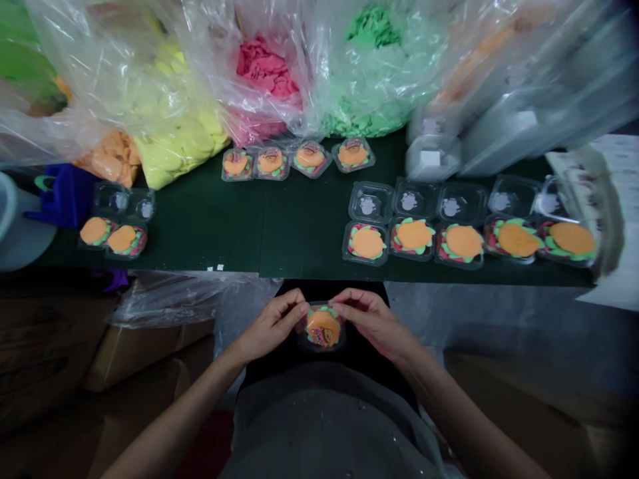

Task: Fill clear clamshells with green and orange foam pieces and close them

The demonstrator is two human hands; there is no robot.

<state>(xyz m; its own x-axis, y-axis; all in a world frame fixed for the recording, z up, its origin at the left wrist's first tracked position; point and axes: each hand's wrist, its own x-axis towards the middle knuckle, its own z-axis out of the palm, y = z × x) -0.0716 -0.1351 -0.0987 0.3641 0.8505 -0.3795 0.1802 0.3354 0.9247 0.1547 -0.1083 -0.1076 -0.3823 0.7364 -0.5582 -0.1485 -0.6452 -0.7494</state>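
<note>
Over my lap, just below the table edge, a small clear plastic box (323, 329) is held between both hands. Inside it shows an orange round piece with green and red edges, like a toy burger, and a printed sticker is on the lid. My left hand (277, 321) pinches the box's upper left corner with thumb and forefinger. At the upper right corner, my right hand (372, 322) grips in the same way. On the table to the right stand several open clear boxes (367, 243) with burger pieces in their bases and lids tipped back.
Several closed, stickered boxes (312, 158) line the back of the dark green table (210, 219). Bags of yellow (182, 143), pink (267, 70) and green pieces (372, 106) stand behind. Two open boxes (124, 239) sit left near a blue holder (70, 199). Stacked empty containers (432, 159) are back right.
</note>
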